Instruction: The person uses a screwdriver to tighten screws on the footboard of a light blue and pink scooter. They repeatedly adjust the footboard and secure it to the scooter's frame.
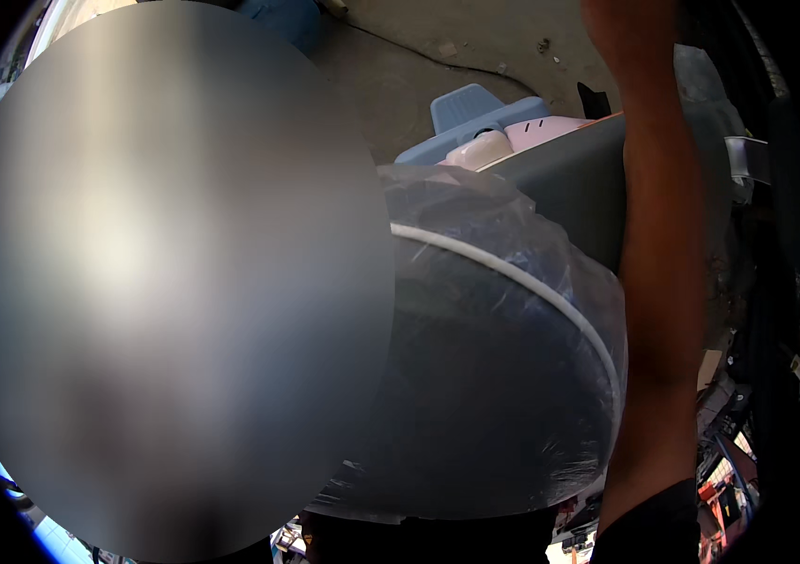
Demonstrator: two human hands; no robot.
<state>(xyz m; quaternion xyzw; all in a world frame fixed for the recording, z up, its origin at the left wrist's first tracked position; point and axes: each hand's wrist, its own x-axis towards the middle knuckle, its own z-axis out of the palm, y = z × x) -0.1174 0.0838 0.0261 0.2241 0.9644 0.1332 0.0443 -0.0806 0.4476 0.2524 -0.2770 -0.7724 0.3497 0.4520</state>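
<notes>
A large dark round piece with a white curved rim (550, 296), wrapped in clear plastic film (475, 193), lies close in front of my body. My right forearm reaches up past its right side, and my right hand (633, 26) is cut off by the top edge, so its fingers do not show. Nothing can be seen in that hand. My left hand does not show; a big blurred oval covers the left half of the head view.
Beyond the wrapped piece stand a dark grey panel (564, 183) and light blue and pink plastic parts (475, 117). A dark cable (419, 58) runs over the grey floor (391, 103). Assorted small items (724, 498) crowd the lower right.
</notes>
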